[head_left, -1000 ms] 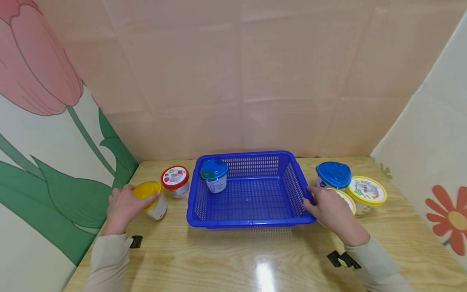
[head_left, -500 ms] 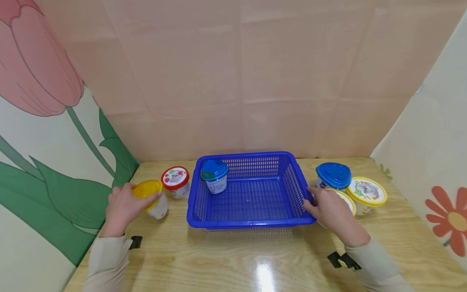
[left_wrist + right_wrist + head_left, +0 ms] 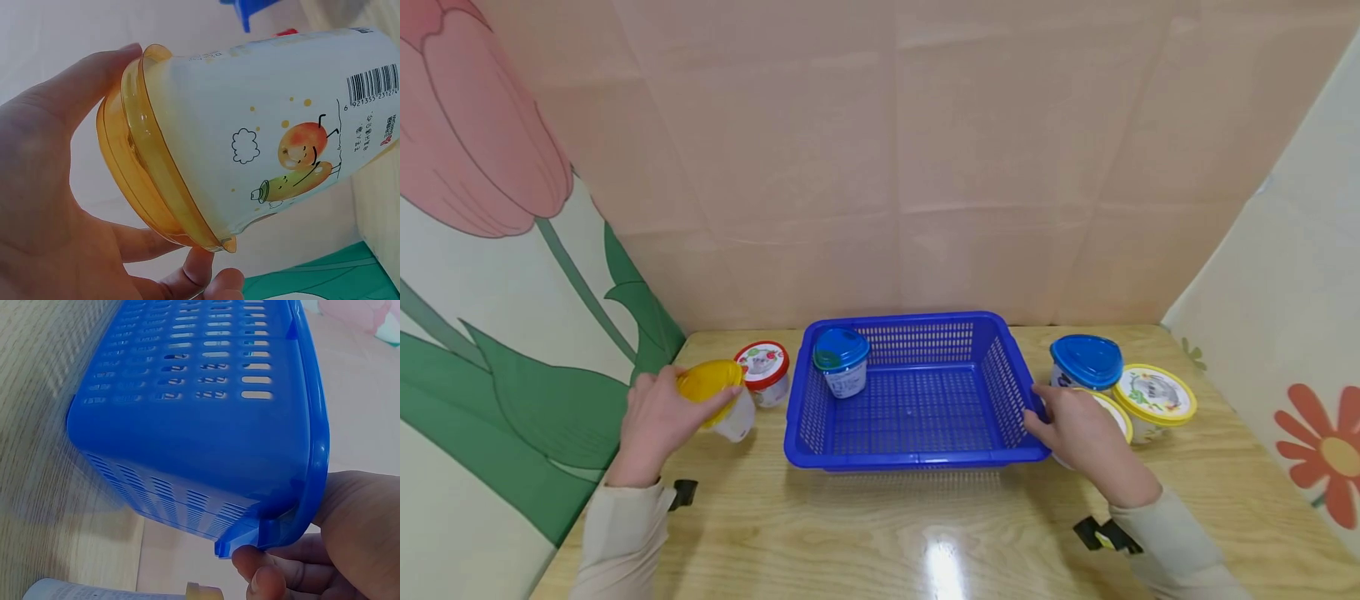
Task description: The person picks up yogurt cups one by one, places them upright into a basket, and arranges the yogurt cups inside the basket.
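Note:
The left hand [image 3: 658,417] grips a white cup [image 3: 737,419] by its yellow lid [image 3: 709,381], tilted, at the left. In the left wrist view thumb and fingers hold the orange-yellow lid [image 3: 147,156], and fruit drawings show on the cup [image 3: 281,125]. A blue perforated basket [image 3: 917,458] stands mid-table, with a blue-lidded cup [image 3: 846,375] upright in its left back part. On the basket's right rim the right hand [image 3: 1086,433] holds on; the right wrist view shows its fingers [image 3: 275,575] curled round the rim [image 3: 319,450].
A red-lidded cup [image 3: 763,372] stands between the left hand and the basket. Right of the basket are a blue-lidded tub [image 3: 1086,360] and two yellow-lidded tubs, one [image 3: 1154,393] farther right, the other [image 3: 1111,410] partly behind the right hand. Patterned sheets stand around the wooden table [image 3: 865,533].
The left hand has moved slightly right with the yellow-lidded cup, which looks raised and more tilted, closer to the red-lidded cup. The right hand and basket have stayed in place.

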A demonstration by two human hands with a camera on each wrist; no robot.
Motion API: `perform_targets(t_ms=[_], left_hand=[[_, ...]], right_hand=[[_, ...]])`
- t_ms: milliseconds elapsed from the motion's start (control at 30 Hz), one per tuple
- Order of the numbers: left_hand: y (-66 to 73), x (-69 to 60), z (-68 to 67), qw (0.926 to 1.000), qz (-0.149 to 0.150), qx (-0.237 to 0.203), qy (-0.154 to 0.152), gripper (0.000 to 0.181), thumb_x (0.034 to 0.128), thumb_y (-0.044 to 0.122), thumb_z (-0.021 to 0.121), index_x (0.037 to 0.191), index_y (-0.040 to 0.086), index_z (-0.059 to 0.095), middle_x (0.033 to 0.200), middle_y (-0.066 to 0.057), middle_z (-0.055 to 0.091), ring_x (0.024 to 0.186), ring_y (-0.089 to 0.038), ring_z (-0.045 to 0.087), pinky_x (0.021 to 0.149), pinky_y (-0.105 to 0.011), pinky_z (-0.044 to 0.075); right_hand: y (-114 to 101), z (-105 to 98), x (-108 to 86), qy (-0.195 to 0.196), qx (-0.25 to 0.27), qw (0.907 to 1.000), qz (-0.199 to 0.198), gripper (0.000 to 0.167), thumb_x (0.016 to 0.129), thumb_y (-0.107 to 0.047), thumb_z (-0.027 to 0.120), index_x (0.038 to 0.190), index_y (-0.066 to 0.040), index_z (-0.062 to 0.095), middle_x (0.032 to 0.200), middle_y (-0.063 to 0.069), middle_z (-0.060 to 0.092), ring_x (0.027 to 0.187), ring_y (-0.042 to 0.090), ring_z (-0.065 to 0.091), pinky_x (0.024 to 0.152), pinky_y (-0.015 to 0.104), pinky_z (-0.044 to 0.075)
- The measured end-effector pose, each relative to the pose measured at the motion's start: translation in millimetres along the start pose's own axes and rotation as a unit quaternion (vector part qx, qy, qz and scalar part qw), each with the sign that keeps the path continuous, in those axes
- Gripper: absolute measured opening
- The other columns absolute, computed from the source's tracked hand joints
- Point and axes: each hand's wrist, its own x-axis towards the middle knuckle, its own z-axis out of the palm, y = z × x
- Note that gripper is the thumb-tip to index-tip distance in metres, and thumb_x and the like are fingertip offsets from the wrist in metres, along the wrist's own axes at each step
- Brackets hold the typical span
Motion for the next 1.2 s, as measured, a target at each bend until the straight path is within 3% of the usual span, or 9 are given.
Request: perform_targets(t_ms=[200,1200], left_hand=[[12.2,-1.0,-4.8,1.0000,0.001,0.001,0.006,0.106,0.0781,0.078,0.062,0.136,-0.009,0.048,0.116,-0.029,0.047,0.097,-0.038,0.041,0.063,-0.038,0.037],[61.7,1.8,-11.9,0.9982,0.048,-0.027,0.025,0.105,0.0772,0.081,0.060,0.138,-0.004,0.049,0.117,-0.023,0.049,0.102,-0.035,0.043,0.069,-0.038,0.039]], right_hand=[[1,-2,0.3,-0.009,0.009,0.9999,0.002,0.049,0.091,-0.023,0.071,0.122,0.014,0.062,0.073,0.006,0.065,0.059,0.013,0.054,0.053,0.027,0.049],[4,-1,2.4,-0.003,0.015,0.9999,-0.004,0.047,0.089,-0.022,0.072,0.120,0.013,0.063,0.068,0.003,0.061,0.057,0.013,0.053,0.050,0.026,0.046]])
